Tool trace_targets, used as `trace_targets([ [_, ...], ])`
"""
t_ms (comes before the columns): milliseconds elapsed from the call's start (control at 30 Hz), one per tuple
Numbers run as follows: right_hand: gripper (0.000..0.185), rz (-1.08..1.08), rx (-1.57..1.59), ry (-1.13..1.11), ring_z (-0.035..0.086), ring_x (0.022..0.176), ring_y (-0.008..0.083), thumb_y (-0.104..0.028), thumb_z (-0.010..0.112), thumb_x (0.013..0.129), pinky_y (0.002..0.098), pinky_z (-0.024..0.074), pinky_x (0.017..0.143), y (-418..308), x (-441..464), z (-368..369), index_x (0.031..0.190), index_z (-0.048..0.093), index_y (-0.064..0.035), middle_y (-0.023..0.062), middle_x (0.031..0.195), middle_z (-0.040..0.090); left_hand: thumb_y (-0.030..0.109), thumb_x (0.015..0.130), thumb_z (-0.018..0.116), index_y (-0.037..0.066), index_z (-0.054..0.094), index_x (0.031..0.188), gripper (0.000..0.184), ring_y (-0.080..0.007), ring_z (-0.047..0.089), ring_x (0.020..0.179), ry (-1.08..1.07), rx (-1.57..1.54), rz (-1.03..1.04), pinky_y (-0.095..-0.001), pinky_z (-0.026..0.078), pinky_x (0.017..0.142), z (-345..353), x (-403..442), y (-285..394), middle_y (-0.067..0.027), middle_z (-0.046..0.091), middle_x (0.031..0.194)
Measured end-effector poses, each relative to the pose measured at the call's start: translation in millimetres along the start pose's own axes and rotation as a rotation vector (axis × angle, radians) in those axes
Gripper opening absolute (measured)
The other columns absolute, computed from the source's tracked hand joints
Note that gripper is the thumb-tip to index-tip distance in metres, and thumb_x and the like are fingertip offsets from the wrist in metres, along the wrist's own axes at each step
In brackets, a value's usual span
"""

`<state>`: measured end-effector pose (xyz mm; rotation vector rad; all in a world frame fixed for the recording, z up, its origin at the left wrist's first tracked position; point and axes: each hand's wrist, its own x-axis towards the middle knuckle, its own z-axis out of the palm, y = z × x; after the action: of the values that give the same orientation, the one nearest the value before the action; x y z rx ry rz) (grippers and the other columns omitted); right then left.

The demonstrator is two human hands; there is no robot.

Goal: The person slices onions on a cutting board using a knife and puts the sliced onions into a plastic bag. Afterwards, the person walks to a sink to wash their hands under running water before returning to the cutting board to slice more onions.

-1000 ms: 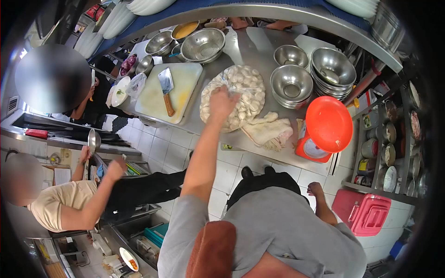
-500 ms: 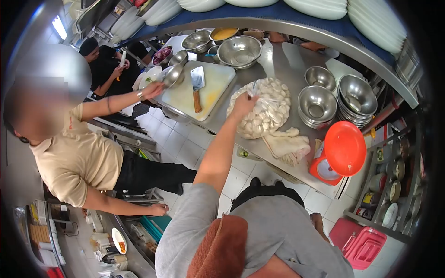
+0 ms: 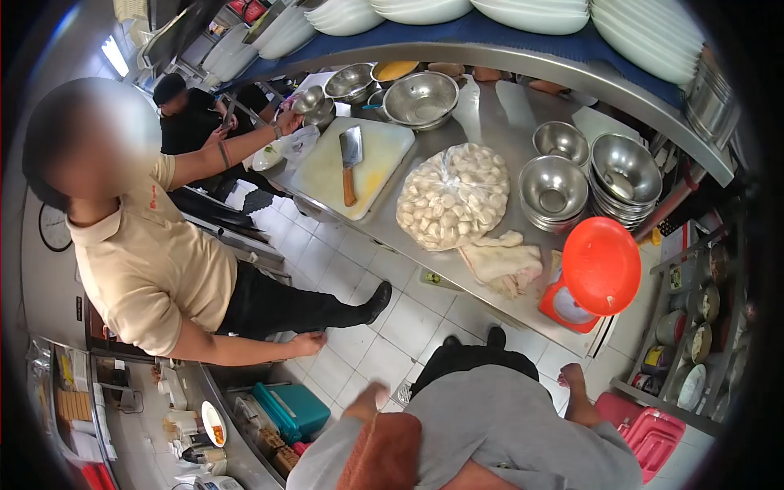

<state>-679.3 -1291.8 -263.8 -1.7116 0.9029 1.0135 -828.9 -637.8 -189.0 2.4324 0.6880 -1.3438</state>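
Note:
My left hand [image 3: 369,400] hangs low beside my body, away from the counter and smeared by motion, so its fingers are unclear. On my other side, my right hand [image 3: 572,376] is down by my hip with its fingers curled and nothing visible in them. In front of me on the steel counter sits a clear plastic bag [image 3: 453,198] full of whitish, rounded pieces, gathered at its top. A crumpled off-white cloth [image 3: 502,260] lies against its near side. Neither hand touches these things.
A cleaver [image 3: 349,163] rests on a cutting board [image 3: 314,184]. Steel bowls [image 3: 554,189] and an orange scale [image 3: 603,265] stand at right. A co-worker in a beige shirt [image 3: 151,265] is at left, one hand near a metal bowl [image 3: 309,100]. Plates [image 3: 531,12] line the overhead shelf.
My left hand has let go of the bag's top and dropped to my side. The co-worker's arm has moved farther back with the metal bowl. My view has shifted slightly.

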Motion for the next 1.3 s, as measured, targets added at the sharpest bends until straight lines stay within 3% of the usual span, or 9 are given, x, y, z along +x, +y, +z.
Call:
trace_targets([
  [267,0.028,0.018,-0.313,-0.042,0.073,0.072,0.0275,-0.02,0.057,0.095,0.0434,0.0607,0.069,11,40,5,0.086,0.068,0.0035,0.0168,0.082,0.073,0.02,0.093,0.061,0.01,0.065,0.114,0.024,-0.0205,0.067,0.096,-0.24,-0.77,-0.158,-0.0397,0.053,0.083,119,-101,18,-0.0077,0.07,0.102],
  [367,0.019,-0.489,-1.495,-0.131,0.073,0.082,0.0256,-0.027,0.075,0.072,0.0395,0.0569,0.08,-1,90,6,0.086,0.078,-0.0145,0.0093,0.086,0.075,0.016,0.093,0.06,0.012,0.063,0.117,0.024,-0.0167,0.066,0.094,-0.198,-0.929,-0.143,-0.0386,0.054,0.081,123,-100,15,-0.0037,0.07,0.104],
  [500,0.016,-0.619,-0.851,0.271,0.07,0.076,0.0294,-0.016,0.063,0.074,0.0446,0.0544,0.071,-36,52,32,0.076,0.072,-0.0034,0.017,0.081,0.071,0.015,0.093,0.06,0.011,0.06,0.119,0.026,-0.0206,0.067,0.094,0.158,-1.355,0.008,-0.0392,0.055,0.079,103,-94,3,-0.0065,0.069,0.101],
  [533,0.018,-1.081,-1.373,0.312,0.068,0.077,0.0334,-0.017,0.062,0.079,0.0479,0.0536,0.073,-31,49,29,0.076,0.071,-0.0018,0.0193,0.078,0.069,0.016,0.094,0.06,0.01,0.059,0.119,0.026,-0.0218,0.067,0.092,0.247,-1.351,0.061,-0.0395,0.055,0.078,100,-94,3,-0.0072,0.069,0.1],
  [633,0.023,-0.895,-0.748,0.352,0.068,0.087,0.0377,-0.018,0.057,0.081,0.0483,0.054,0.081,-39,-76,23,0.082,0.073,-0.0008,0.0207,0.087,0.071,0.018,0.094,0.061,0.01,0.058,0.118,0.026,-0.023,0.066,0.087,0.361,-1.419,0.107,-0.0395,0.055,0.071,111,-103,-1,-0.0082,0.068,0.098],
  [767,0.029,-0.833,-0.545,0.438,0.068,0.093,0.0418,-0.019,0.053,0.083,0.0482,0.0544,0.086,53,-155,-18,0.087,0.074,0.0009,0.0242,0.094,0.071,0.019,0.094,0.061,0.01,0.06,0.112,0.021,-0.0243,0.067,0.08,-0.022,-1.027,0.023,-0.0401,0.055,0.066,175,-103,-4,-0.0096,0.068,0.092],
  [1000,0.029,-0.024,-0.144,0.769,0.069,0.101,0.0381,-0.011,0.056,0.081,0.0468,0.0557,0.088,370,-221,-93,0.102,0.072,0.0018,0.0254,0.109,0.07,0.021,0.095,0.061,0.009,0.061,0.108,0.018,-0.0247,0.067,0.082,-0.255,-0.355,0.19,-0.0409,0.055,0.068,173,-112,35,-0.0098,0.068,0.091],
  [1133,0.022,0.348,0.066,0.573,0.073,0.066,0.0221,-0.009,0.056,0.085,0.0394,0.0598,0.067,486,-270,-98,0.08,0.075,0.0007,0.0155,0.076,0.074,0.022,0.096,0.061,0.009,0.062,0.106,0.017,-0.0249,0.068,0.083,-0.277,-0.187,0.24,-0.0413,0.055,0.068,170,-112,83,-0.0099,0.068,0.09],
  [1300,0.022,0.427,0.259,0.498,0.071,0.06,0.0182,-0.01,0.058,0.085,0.0358,0.0592,0.059,675,-286,-59,0.074,0.074,-0.0001,0.0135,0.074,0.074,0.023,0.097,0.061,0.008,0.063,0.103,0.017,-0.0253,0.068,0.084,-0.282,-0.019,0.369,-0.0418,0.056,0.069,185,-131,246,-0.0101,0.068,0.089],
])
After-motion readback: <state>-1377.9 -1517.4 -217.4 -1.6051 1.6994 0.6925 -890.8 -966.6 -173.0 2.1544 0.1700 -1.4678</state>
